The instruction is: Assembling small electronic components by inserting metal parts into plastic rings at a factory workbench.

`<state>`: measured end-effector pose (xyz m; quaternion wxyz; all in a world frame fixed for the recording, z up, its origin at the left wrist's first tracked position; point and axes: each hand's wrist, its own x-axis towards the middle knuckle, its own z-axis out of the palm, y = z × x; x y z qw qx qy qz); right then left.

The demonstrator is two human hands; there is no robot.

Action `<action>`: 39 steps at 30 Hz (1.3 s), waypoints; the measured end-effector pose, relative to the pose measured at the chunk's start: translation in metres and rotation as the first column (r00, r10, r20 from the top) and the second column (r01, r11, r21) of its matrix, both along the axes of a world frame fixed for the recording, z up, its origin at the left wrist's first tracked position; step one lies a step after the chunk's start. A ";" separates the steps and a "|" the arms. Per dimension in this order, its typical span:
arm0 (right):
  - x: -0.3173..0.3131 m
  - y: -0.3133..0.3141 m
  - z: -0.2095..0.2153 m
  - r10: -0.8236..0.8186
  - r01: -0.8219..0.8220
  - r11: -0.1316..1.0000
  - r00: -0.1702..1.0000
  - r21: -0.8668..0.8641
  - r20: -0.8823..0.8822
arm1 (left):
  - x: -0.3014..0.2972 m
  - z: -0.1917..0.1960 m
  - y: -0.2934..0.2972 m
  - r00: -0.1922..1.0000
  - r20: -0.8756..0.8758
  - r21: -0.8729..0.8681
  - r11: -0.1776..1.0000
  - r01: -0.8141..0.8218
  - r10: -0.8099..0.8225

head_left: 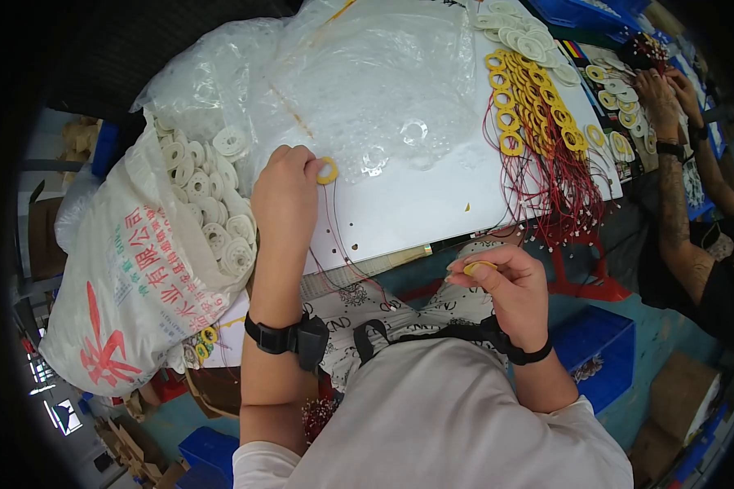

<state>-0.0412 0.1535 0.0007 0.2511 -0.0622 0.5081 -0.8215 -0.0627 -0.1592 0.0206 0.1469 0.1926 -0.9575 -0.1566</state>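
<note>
My left hand (287,191) is closed at the near left part of the white table, its fingertips at the edge of a yellow ring (327,170). Thin red and dark wires (334,236) trail from that ring over the table's front edge toward my lap. Held above my lap, my right hand (510,285) pinches a small yellow piece (479,267) between thumb and fingers; its exact kind cannot be made out. On the right of the table, yellow rings (538,102) lie in overlapping rows, their red and black wires (546,187) bunched toward me.
A white woven sack (139,277) full of white discs (208,191) leans at the left. Clear plastic bags (367,81) cover the table's middle and back. More white discs (522,37) are piled at the far right. A co-worker's hands (661,94) work there. A blue crate (595,350) stands on the floor.
</note>
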 end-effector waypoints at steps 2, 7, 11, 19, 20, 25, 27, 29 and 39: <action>0.000 0.000 0.000 0.004 -0.004 1.000 1.000 0.000 0.002 | 0.000 -0.001 -0.001 1.000 -0.014 -0.003 1.000 0.001 -0.001; 0.000 -0.002 0.001 0.019 -0.019 1.000 1.000 -0.008 0.002 | 0.007 0.009 0.002 0.999 -0.038 0.051 0.998 -0.023 0.024; 0.000 0.000 0.002 0.012 -0.012 1.000 1.000 0.016 0.008 | 0.026 0.019 -0.016 0.980 -0.196 0.014 1.000 -0.019 0.021; -0.003 0.000 -0.004 0.017 -0.018 0.999 0.999 0.026 0.030 | 0.082 -0.007 0.027 1.000 0.027 -0.352 0.936 0.025 -0.016; -0.003 -0.001 -0.004 0.023 -0.023 0.999 0.999 0.026 0.031 | 0.083 -0.008 0.030 0.995 0.098 -0.363 0.932 0.012 0.026; -0.002 -0.005 -0.003 0.056 -0.060 0.995 0.997 0.076 0.045 | 0.080 -0.007 0.029 0.993 0.115 -0.313 0.950 0.001 0.037; -0.002 -0.007 -0.003 0.062 -0.065 0.995 0.997 0.079 0.046 | 0.080 -0.009 0.029 0.988 0.153 -0.303 0.953 0.020 0.028; -0.002 -0.007 -0.003 0.066 -0.070 0.994 0.997 0.081 0.049 | 0.081 -0.011 0.030 0.987 0.159 -0.310 0.951 0.014 0.037; 0.000 -0.011 -0.001 0.107 -0.125 0.983 0.985 0.132 0.132 | 0.102 -0.025 0.035 0.993 0.112 -0.222 0.975 -0.018 0.043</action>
